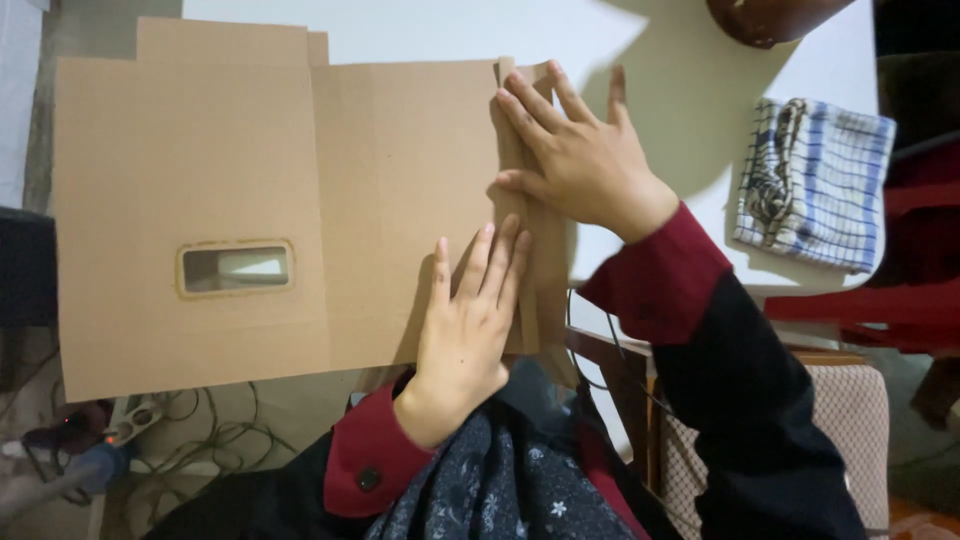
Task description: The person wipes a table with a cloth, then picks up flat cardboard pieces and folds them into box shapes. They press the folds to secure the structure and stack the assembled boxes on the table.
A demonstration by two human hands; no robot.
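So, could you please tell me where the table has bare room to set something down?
Bare white table lies between the right hand and the checked cloth, and above the flat cardboard. It is crowded where both hands press the cardboard's folded edge, left hand lower.

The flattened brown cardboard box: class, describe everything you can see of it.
The flattened brown cardboard box is plain corrugated card, lying unfolded on a white table and overhanging its near edge. Creases divide it into panels; one has a rounded rectangular cut-out handle hole. Small flaps stick out at the top. The left hand and right hand press flat on its folded right edge.
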